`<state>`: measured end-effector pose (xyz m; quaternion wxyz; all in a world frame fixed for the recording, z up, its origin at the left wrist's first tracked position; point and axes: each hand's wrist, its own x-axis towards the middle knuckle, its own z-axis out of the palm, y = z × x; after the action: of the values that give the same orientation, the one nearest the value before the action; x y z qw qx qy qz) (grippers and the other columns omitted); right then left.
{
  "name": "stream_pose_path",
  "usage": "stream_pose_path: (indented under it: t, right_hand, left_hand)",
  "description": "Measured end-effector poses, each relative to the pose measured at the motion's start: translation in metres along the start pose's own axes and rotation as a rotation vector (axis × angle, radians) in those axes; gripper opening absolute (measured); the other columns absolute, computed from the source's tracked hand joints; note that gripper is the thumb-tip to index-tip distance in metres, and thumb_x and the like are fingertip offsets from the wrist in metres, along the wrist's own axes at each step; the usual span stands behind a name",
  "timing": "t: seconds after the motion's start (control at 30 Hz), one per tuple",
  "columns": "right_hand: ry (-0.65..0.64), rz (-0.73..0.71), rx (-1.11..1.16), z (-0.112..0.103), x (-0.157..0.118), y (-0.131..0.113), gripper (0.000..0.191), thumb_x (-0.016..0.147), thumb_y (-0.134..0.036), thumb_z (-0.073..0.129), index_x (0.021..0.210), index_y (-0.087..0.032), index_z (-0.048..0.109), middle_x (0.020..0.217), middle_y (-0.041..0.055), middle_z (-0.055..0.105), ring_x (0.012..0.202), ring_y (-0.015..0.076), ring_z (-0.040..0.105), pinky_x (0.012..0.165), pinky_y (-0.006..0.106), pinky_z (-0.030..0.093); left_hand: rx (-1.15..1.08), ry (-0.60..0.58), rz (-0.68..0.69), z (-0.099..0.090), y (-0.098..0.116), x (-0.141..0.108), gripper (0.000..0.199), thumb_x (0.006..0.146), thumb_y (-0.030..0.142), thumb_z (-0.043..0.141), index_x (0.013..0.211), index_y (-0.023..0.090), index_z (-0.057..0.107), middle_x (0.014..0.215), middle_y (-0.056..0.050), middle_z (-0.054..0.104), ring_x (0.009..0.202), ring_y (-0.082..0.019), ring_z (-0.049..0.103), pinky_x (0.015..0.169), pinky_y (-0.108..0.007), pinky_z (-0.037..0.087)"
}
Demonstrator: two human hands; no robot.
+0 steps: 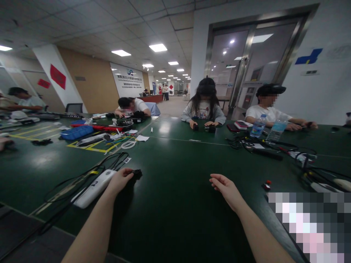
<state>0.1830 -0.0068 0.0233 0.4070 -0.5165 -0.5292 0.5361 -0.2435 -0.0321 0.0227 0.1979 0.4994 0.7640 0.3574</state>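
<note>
My left hand (123, 179) is over the green table (175, 219), its fingers closed on a small black object (137, 174) whose kind I cannot make out. Right beside that forearm lies a white power strip (94, 188) marked 2, with black cables around it. My right hand (223, 185) is held above the table at right of centre, fingers curled loosely together with nothing visible in them. Farther right, a small black item with a red top (267, 185) rests on the table near a blurred-out screen (309, 226).
Across the table a person in a headset (204, 106) has both hands at small black objects. Other people sit left and right. Two water bottles (257, 126) stand among black cables at right. A blue basket (76, 132) and a coiled white cable (128, 145) are at left.
</note>
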Motion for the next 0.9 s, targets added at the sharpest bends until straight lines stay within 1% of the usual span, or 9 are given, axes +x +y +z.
stream_pose_path:
  t: [0.2,0.37,0.5,0.57,0.63,0.77,0.9]
  right_hand:
    - [0.012,0.007,0.008,0.001,0.002,0.002,0.031,0.069,-0.036,0.057,0.097,-0.022,0.059,0.093,0.0047,0.063,0.083,0.0194,0.056,0.074,0.033,0.045]
    - [0.034,0.02,0.008,0.003,0.001,-0.002,0.032,0.067,-0.036,0.059,0.095,-0.021,0.06,0.093,0.0052,0.063,0.083,0.0204,0.057,0.074,0.033,0.045]
    - [0.03,0.039,0.008,0.003,-0.001,-0.006,0.03,0.068,-0.035,0.059,0.095,-0.022,0.06,0.093,0.0049,0.063,0.084,0.0208,0.056,0.074,0.034,0.045]
    - [0.025,0.033,0.012,0.002,-0.001,-0.005,0.031,0.067,-0.035,0.059,0.095,-0.022,0.06,0.092,0.0049,0.063,0.084,0.0209,0.056,0.074,0.034,0.045]
    - [0.019,0.022,0.019,0.002,0.0,-0.003,0.032,0.067,-0.035,0.06,0.095,-0.022,0.06,0.092,0.005,0.063,0.084,0.021,0.056,0.075,0.035,0.045]
    - [0.025,0.013,0.027,0.002,0.003,0.0,0.033,0.065,-0.037,0.061,0.095,-0.022,0.061,0.091,0.0054,0.064,0.083,0.0214,0.056,0.075,0.036,0.044]
    - [0.031,0.015,0.031,0.002,0.002,-0.001,0.033,0.064,-0.037,0.062,0.094,-0.021,0.061,0.09,0.0058,0.064,0.082,0.0217,0.056,0.074,0.036,0.045]
  left_hand:
    - [-0.001,0.009,0.007,0.001,0.001,0.0,0.03,0.063,0.032,0.053,0.085,0.012,0.057,0.083,-0.007,0.066,0.077,-0.018,0.061,0.07,-0.026,0.046]
    - [0.102,0.025,-0.011,0.005,0.007,0.0,0.029,0.064,0.034,0.052,0.084,0.013,0.057,0.081,-0.007,0.066,0.077,-0.019,0.061,0.07,-0.027,0.045]
    - [0.062,-0.021,0.018,0.005,0.007,-0.001,0.035,0.062,0.035,0.054,0.09,0.014,0.058,0.085,-0.006,0.066,0.079,-0.018,0.061,0.07,-0.026,0.044]
    - [0.026,-0.051,0.035,0.005,0.004,0.0,0.037,0.062,0.036,0.054,0.092,0.014,0.059,0.086,-0.006,0.066,0.079,-0.018,0.061,0.07,-0.025,0.044]
    - [0.035,-0.061,0.046,0.004,0.001,0.002,0.037,0.064,0.037,0.052,0.092,0.014,0.059,0.085,-0.006,0.066,0.077,-0.018,0.061,0.069,-0.025,0.044]
    - [0.151,-0.035,0.048,0.005,0.0,0.005,0.032,0.068,0.035,0.049,0.091,0.015,0.057,0.084,-0.006,0.065,0.076,-0.017,0.06,0.067,-0.025,0.043]
    - [0.336,0.004,0.009,0.009,0.009,0.006,0.027,0.072,0.033,0.045,0.091,0.016,0.056,0.088,-0.007,0.064,0.082,-0.019,0.059,0.069,-0.026,0.041]
